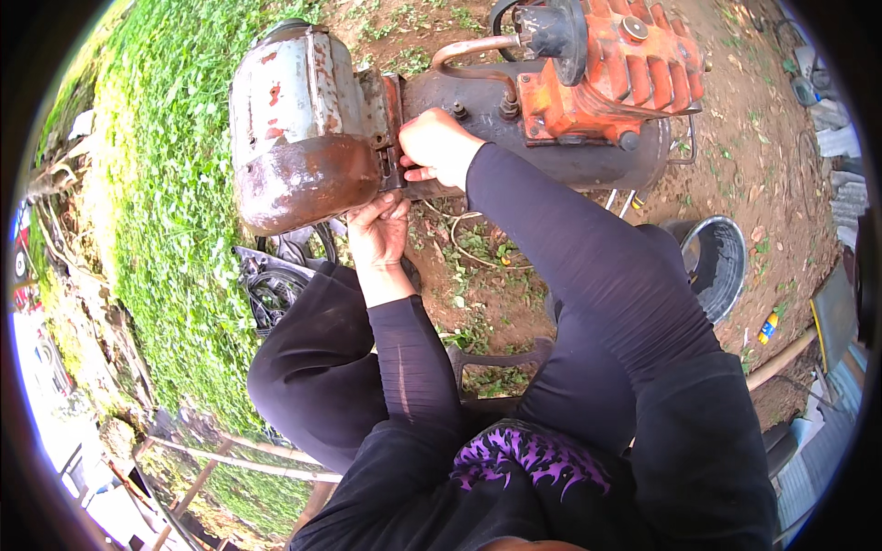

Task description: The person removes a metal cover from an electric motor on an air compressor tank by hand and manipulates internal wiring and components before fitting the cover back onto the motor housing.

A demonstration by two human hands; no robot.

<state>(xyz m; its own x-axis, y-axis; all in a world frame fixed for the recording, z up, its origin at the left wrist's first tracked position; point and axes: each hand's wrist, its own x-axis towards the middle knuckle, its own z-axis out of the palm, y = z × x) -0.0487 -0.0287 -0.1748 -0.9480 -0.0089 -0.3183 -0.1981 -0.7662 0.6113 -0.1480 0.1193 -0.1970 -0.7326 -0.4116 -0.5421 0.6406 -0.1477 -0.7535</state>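
Note:
A worn electric motor (pixel 299 129), grey above and rusty brown below, sits at the left end of a dark air tank (pixel 588 163). Against the motor's mounting bracket (pixel 393 129), my right hand (pixel 443 147) is closed, its fingers curled at the bracket's near end. Just below it, my left hand (pixel 378 230) reaches up from underneath with fingers bent and pressed together near the bracket's lower edge. Whatever small part either hand pinches is hidden. On the tank's right half stands an orange finned compressor pump (pixel 620 78), joined to it by a bent copper-coloured pipe (pixel 464 46).
A dark bucket (pixel 718 271) stands on the dirt at the right, with a small yellow-and-blue container (pixel 768 328) beyond it. Coiled black cable (pixel 274 296) lies beside my left knee. Grass (pixel 170 239) spreads along the left; corrugated sheets (pixel 827 450) lie at the lower right.

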